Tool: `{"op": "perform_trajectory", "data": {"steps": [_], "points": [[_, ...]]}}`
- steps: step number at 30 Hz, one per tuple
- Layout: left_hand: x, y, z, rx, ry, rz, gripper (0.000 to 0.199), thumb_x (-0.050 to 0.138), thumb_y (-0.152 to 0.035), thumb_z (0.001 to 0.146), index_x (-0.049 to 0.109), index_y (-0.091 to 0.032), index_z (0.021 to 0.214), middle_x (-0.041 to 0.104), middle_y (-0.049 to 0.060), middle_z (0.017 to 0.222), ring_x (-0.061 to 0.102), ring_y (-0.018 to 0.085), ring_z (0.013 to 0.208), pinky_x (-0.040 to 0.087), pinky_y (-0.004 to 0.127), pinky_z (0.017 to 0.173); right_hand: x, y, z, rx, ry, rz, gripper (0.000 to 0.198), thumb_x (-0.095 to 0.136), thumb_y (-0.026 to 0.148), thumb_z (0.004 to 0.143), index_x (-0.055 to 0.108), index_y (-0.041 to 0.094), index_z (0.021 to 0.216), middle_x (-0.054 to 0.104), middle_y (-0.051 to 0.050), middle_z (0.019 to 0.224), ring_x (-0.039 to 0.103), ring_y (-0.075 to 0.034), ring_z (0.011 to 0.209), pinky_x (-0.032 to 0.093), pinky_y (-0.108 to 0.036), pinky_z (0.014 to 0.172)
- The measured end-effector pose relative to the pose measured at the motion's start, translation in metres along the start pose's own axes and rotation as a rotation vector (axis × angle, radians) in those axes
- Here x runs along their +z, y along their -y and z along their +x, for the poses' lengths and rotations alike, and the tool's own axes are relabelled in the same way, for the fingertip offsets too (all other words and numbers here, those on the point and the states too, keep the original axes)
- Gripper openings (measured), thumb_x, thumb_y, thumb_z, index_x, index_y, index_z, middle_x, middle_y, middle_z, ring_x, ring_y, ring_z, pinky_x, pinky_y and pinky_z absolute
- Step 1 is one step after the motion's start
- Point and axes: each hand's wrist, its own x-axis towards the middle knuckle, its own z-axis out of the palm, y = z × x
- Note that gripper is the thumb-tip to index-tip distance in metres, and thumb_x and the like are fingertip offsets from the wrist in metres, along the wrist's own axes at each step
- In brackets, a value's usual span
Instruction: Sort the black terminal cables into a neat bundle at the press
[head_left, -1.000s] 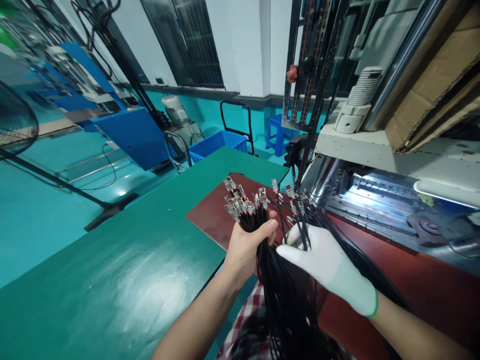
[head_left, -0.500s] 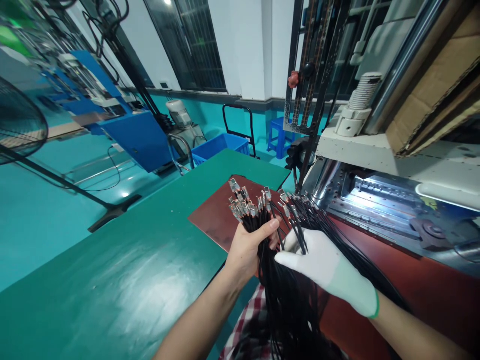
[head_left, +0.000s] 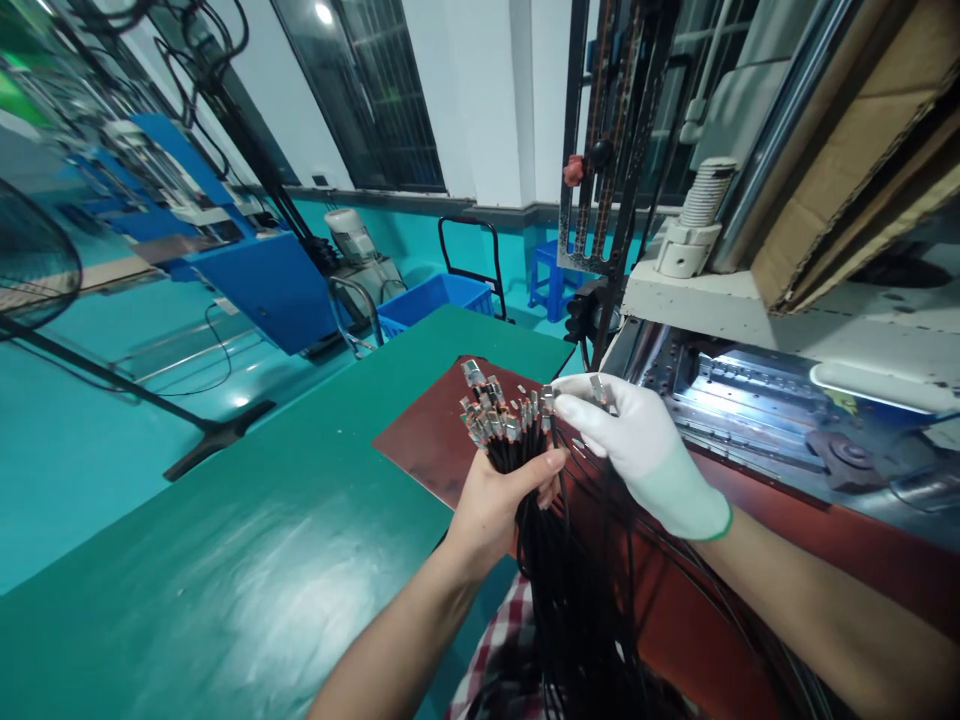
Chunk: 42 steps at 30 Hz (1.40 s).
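Cable bundle (head_left: pixel 514 446) fills left hand (head_left: pixel 493 498), beside right hand (head_left: pixel 636 432)

two hands were there, one bare left hand (head_left: pixel 499 500) and one right hand (head_left: pixel 626 425) wearing one white glove (head_left: pixel 649 450), with one bundle of black cables (head_left: pixel 551 590) whose many silver connectors (head_left: pixel 484 410) overlapped too closely to count, at least two of them showing at the gloved fingers. under and around these stood one green table (head_left: pixel 225 550), one brown sheet (head_left: pixel 420 440) and one pale threaded post (head_left: pixel 706 195). farther off there were one blue crate (head_left: pixel 405 318), one blue stool (head_left: pixel 555 285), one fan (head_left: pixel 37 260), one red knob (head_left: pixel 574 170) and one black knob (head_left: pixel 598 153).
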Motion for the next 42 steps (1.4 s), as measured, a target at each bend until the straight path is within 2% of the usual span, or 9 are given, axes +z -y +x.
{"op": "perform_trajectory", "data": {"steps": [7,12,18,23,26,30,35,39,42], "points": [[-0.002,-0.001,-0.003,-0.004,0.013,-0.02,0.026,0.077,-0.027,0.07,0.055,-0.013,0.07,0.044,-0.005,0.052,0.043,0.006,0.046,0.035,0.019,0.044,-0.002,-0.005,0.011,0.182,0.303,0.314,0.03,0.072,0.04,0.076,0.063,0.013,0.084,0.042,0.006,0.061,0.023,-0.003,0.046,0.013,-0.022,0.044],[-0.004,-0.001,-0.002,-0.006,0.046,-0.034,0.025,0.076,-0.027,0.07,0.056,-0.013,0.07,0.044,-0.005,0.051,0.043,0.006,0.045,0.035,0.019,0.045,-0.003,-0.004,0.018,0.254,0.455,0.415,0.041,0.077,0.046,0.068,0.053,0.013,0.073,0.036,0.008,0.058,0.016,-0.001,0.044,0.008,-0.022,0.043],[-0.003,-0.001,-0.002,-0.01,0.041,-0.046,0.025,0.076,-0.027,0.071,0.055,-0.013,0.071,0.044,-0.005,0.052,0.043,0.006,0.046,0.035,0.019,0.046,0.0,-0.004,0.012,0.202,0.41,0.428,0.034,0.071,0.042,0.077,0.053,0.013,0.072,0.035,0.007,0.058,0.022,-0.002,0.047,0.012,-0.022,0.045],[-0.003,0.0,-0.003,-0.015,0.007,-0.035,0.027,0.077,-0.028,0.069,0.055,-0.013,0.069,0.045,-0.005,0.052,0.043,0.006,0.046,0.035,0.02,0.046,-0.004,-0.012,0.012,0.261,0.361,0.444,0.034,0.077,0.032,0.067,0.064,0.015,0.093,0.047,0.006,0.065,0.028,-0.003,0.048,0.02,-0.02,0.046],[-0.007,0.001,-0.003,-0.028,-0.023,-0.009,0.028,0.077,-0.031,0.069,0.057,-0.012,0.067,0.047,-0.003,0.053,0.044,0.006,0.047,0.035,0.02,0.047,-0.01,-0.016,0.007,0.207,0.335,0.383,0.038,0.073,0.032,0.07,0.062,0.017,0.104,0.057,0.001,0.085,0.05,-0.007,0.066,0.041,-0.022,0.062],[-0.01,0.002,-0.003,-0.045,-0.039,0.007,0.028,0.077,-0.034,0.07,0.06,-0.012,0.071,0.051,-0.002,0.055,0.046,0.007,0.048,0.036,0.02,0.046,-0.022,-0.021,-0.008,0.13,0.37,0.102,0.037,0.068,0.03,0.075,0.056,0.017,0.108,0.061,-0.003,0.1,0.057,-0.015,0.092,0.045,-0.027,0.082],[-0.013,0.002,-0.001,-0.049,-0.027,0.013,0.027,0.075,-0.035,0.072,0.063,-0.011,0.078,0.054,0.0,0.058,0.049,0.008,0.049,0.039,0.019,0.047,-0.027,-0.032,-0.027,0.18,0.33,-0.273,0.018,0.062,0.03,0.079,0.056,0.015,0.089,0.062,-0.002,0.083,0.056,-0.015,0.076,0.045,-0.029,0.069],[-0.015,0.003,-0.003,-0.075,0.007,0.007,0.025,0.071,-0.035,0.077,0.064,-0.011,0.079,0.061,0.004,0.071,0.054,0.009,0.055,0.045,0.02,0.051,-0.022,-0.037,-0.035,0.271,0.279,-0.186,0.02,0.06,0.028,0.079,0.057,0.015,0.094,0.063,0.0,0.076,0.058,-0.014,0.067,0.046,-0.027,0.063],[-0.016,0.002,-0.004,-0.092,0.066,0.003,0.027,0.064,-0.036,0.084,0.061,-0.011,0.074,0.06,0.005,0.071,0.058,0.011,0.059,0.046,0.021,0.053,-0.019,-0.031,-0.038,0.207,0.217,-0.102,0.016,0.061,0.027,0.079,0.059,0.015,0.089,0.064,-0.001,0.078,0.06,-0.013,0.069,0.047,-0.025,0.065]]}}
